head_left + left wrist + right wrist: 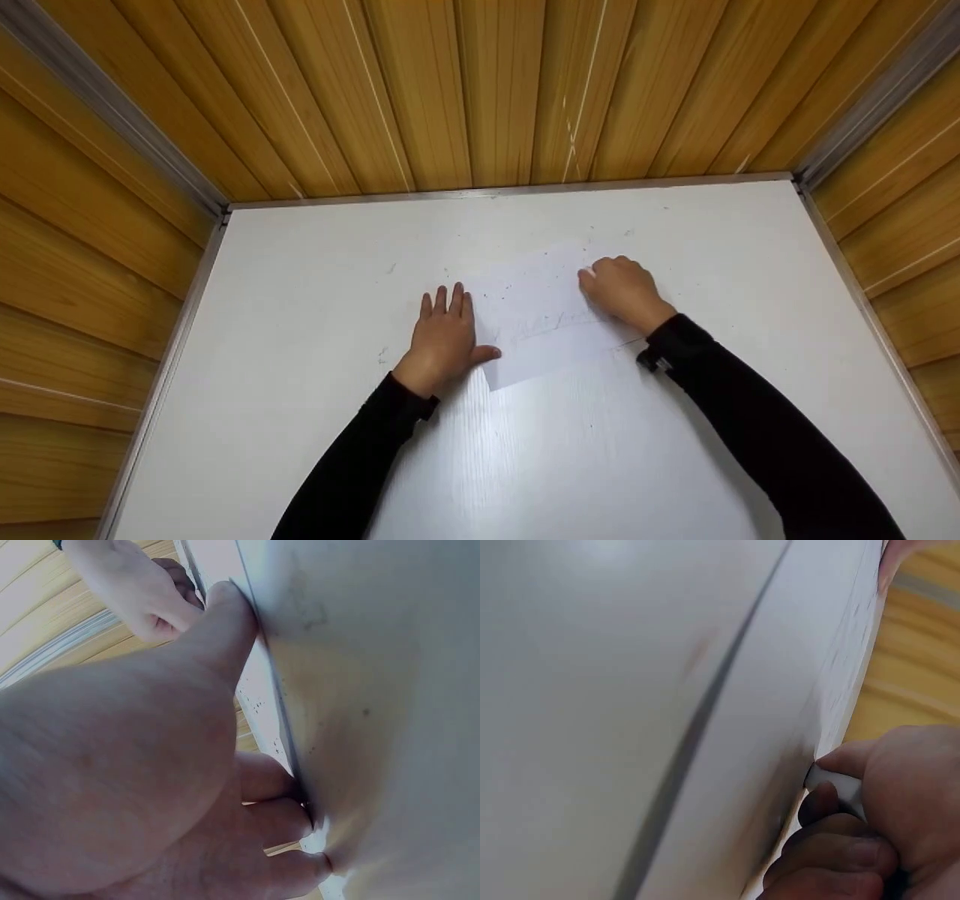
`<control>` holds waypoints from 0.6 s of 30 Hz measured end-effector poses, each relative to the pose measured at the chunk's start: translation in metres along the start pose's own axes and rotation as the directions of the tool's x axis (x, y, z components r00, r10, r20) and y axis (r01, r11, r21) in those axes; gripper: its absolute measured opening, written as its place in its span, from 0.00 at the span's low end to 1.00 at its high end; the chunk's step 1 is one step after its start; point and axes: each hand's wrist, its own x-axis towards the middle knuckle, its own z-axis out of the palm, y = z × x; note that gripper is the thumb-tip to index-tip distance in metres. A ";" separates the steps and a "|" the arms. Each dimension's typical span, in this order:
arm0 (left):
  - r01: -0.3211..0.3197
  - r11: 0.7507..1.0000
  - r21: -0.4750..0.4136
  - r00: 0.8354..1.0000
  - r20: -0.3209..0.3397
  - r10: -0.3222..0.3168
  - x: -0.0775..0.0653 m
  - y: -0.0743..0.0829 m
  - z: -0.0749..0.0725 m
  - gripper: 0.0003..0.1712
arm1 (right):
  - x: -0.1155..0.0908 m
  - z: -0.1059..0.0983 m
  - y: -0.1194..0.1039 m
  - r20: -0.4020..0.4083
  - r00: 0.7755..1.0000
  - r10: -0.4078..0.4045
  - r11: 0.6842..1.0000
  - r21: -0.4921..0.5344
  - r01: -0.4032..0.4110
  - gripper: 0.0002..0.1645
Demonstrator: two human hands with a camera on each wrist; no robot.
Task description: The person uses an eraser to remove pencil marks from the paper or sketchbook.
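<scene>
A sheet of white paper (540, 300) lies slightly turned on the white table, with faint grey pencil marks (559, 324) across its lower half. My left hand (442, 337) rests flat at the paper's left edge, its fingers straight and its thumb spread over the lower left corner. At the paper's right side, my right hand (624, 291) has its fingers curled. The right wrist view shows a small white eraser (840, 786) pinched between that hand's thumb and fingers, its end against the paper. From the head view the eraser is mostly hidden by the hand.
Dark crumbs (507, 287) dot the paper, and more specks (391, 268) are scattered over the white table (315, 300). Wood-patterned panels (495, 97) enclose the table at the back and both sides, with a metal strip (480, 193) along the back edge.
</scene>
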 end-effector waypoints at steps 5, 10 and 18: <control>-0.003 1.000 0.007 1.000 -0.008 0.003 0.000 -0.001 -0.001 0.69 | 0.003 -0.013 0.033 -0.020 0.999 0.037 0.999 -0.015 -0.037 0.35; -0.001 1.000 0.010 1.000 -0.027 0.001 0.000 -0.003 -0.002 0.70 | 0.005 -0.018 0.034 -0.026 0.999 0.047 0.998 -0.028 -0.048 0.35; -0.009 1.000 -0.009 1.000 -0.015 0.009 0.001 -0.001 0.000 0.70 | -0.002 -0.014 0.008 -0.041 0.999 0.031 0.999 0.011 -0.030 0.34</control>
